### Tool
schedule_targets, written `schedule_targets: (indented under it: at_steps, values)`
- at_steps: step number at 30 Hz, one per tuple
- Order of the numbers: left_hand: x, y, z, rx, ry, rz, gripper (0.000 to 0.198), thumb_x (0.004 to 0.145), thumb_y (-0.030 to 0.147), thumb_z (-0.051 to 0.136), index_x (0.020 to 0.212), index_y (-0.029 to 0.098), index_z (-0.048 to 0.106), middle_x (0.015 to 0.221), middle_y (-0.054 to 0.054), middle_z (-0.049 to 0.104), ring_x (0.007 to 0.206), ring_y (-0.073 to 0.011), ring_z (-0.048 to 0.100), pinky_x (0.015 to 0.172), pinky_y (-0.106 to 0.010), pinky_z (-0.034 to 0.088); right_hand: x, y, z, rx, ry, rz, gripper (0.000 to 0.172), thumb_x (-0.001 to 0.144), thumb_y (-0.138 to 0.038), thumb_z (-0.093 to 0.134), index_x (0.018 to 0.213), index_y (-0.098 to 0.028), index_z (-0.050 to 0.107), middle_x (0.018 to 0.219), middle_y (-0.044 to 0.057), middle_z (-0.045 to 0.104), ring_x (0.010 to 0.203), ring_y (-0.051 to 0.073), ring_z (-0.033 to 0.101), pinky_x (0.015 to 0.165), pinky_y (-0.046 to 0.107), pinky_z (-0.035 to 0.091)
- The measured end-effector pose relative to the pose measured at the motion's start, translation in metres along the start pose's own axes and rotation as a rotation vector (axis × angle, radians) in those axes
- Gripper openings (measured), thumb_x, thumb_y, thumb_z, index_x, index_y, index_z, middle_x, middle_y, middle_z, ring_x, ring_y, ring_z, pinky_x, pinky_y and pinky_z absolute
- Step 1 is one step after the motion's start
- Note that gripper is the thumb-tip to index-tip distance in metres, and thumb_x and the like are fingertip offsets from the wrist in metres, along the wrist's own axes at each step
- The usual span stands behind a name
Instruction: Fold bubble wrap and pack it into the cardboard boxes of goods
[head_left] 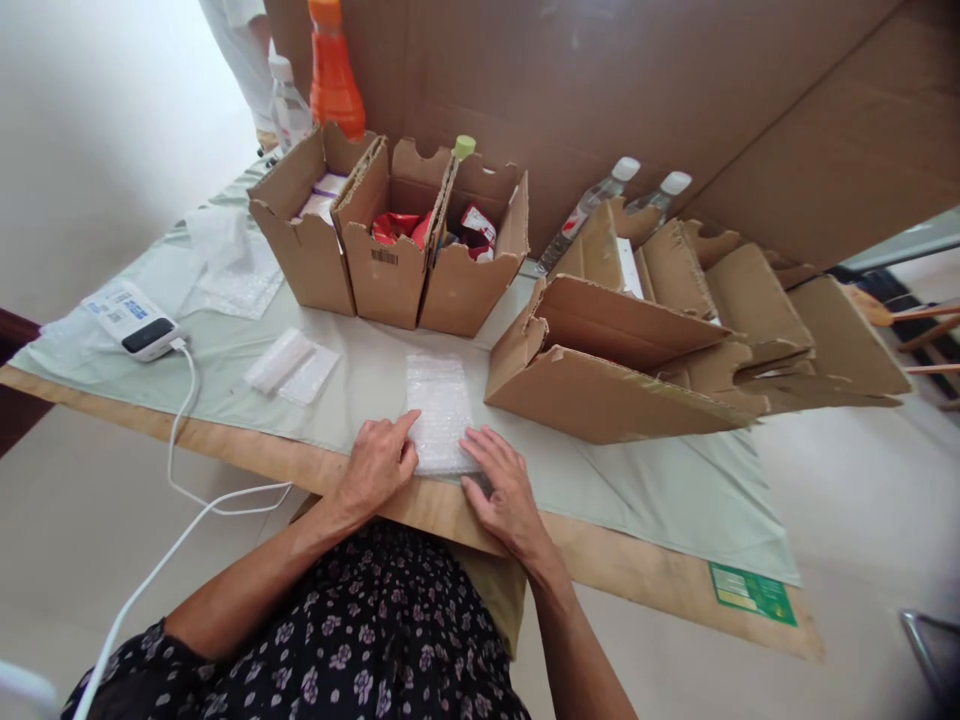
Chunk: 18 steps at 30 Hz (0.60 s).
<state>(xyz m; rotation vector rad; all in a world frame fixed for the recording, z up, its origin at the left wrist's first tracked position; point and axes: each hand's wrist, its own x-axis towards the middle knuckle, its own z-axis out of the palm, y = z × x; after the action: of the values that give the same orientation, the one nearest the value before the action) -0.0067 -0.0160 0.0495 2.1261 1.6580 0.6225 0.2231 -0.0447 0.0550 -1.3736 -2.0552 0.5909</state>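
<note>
A bubble-wrap bag (439,412) lies flat on the pale green cloth, close to the table's front edge. My left hand (380,462) rests at its left side, with the index finger stretched onto the bag and the other fingers partly curled. At the lower right corner, my right hand (504,490) lies with fingers apart, their tips touching the bag's edge. Neither hand grips it. Whether anything is inside the bag, I cannot tell. Further left lies a folded piece of bubble wrap (292,366).
Three cardboard bins (386,270) hold small packets behind the bag. More cardboard bins (600,370) stand at right, with water bottles (589,212) behind. An orange bottle (334,85) stands at back left. A white device (150,338) trails a cable (174,450) over the edge.
</note>
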Motion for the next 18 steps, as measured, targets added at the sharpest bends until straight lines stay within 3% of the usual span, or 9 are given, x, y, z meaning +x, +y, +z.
schedule_targets:
  at_steps: [4,8,10,12,15,18]
  values:
    - [-0.010,0.004,-0.015,0.033,0.034,0.096,0.035,0.092,0.021,0.057,0.124,0.013,0.069,0.083,-0.008,0.072,0.080,-0.0255,0.066,0.084,-0.043,0.053,0.006,0.001,0.004,-0.184,-0.064,-0.084,0.035,0.093,-0.013,0.057,0.121,-0.024,0.074,0.139,0.010,0.070,0.139,0.033,0.056,0.105,0.055,0.049]
    - [-0.024,0.009,-0.032,-0.106,0.042,0.280,0.037,0.091,0.031,0.067,0.125,0.015,0.068,0.117,-0.015,0.072,0.106,-0.0287,0.065,0.093,-0.045,0.054,0.007,-0.008,-0.005,-0.145,-0.073,-0.103,0.029,0.099,-0.017,0.054,0.119,-0.024,0.074,0.120,0.008,0.078,0.118,0.027,0.069,0.102,0.048,0.051]
    - [-0.028,0.009,-0.033,-0.174,-0.014,0.278,0.032,0.094,0.024,0.062,0.124,0.017,0.069,0.110,-0.011,0.075,0.101,-0.0253,0.067,0.091,-0.042,0.054,0.009,-0.014,-0.010,-0.100,-0.124,-0.090,0.028,0.101,-0.019,0.054,0.121,-0.024,0.073,0.111,0.007,0.080,0.104,0.024,0.072,0.097,0.044,0.053]
    - [-0.027,0.008,-0.030,-0.211,-0.056,0.186,0.029,0.095,0.019,0.056,0.120,0.017,0.071,0.092,-0.006,0.075,0.085,-0.0212,0.067,0.082,-0.037,0.055,0.010,-0.018,-0.010,-0.075,-0.149,-0.064,0.028,0.102,-0.021,0.054,0.122,-0.023,0.072,0.109,0.006,0.081,0.097,0.022,0.073,0.092,0.041,0.055]
    - [-0.020,0.005,-0.022,-0.190,-0.066,0.043,0.030,0.093,0.017,0.055,0.117,0.016,0.073,0.084,-0.005,0.073,0.072,-0.0187,0.064,0.075,-0.034,0.055,0.010,-0.020,-0.005,-0.117,-0.002,-0.055,0.030,0.102,-0.027,0.055,0.130,-0.023,0.068,0.116,0.008,0.079,0.102,0.024,0.072,0.091,0.040,0.056]
    - [-0.011,0.003,-0.017,-0.087,-0.084,0.013,0.031,0.091,0.017,0.057,0.117,0.016,0.074,0.083,-0.006,0.073,0.074,-0.0205,0.065,0.078,-0.035,0.055,0.003,-0.020,0.000,-0.232,0.210,-0.110,0.033,0.101,-0.028,0.058,0.133,-0.021,0.065,0.122,0.013,0.075,0.111,0.026,0.069,0.093,0.043,0.054]
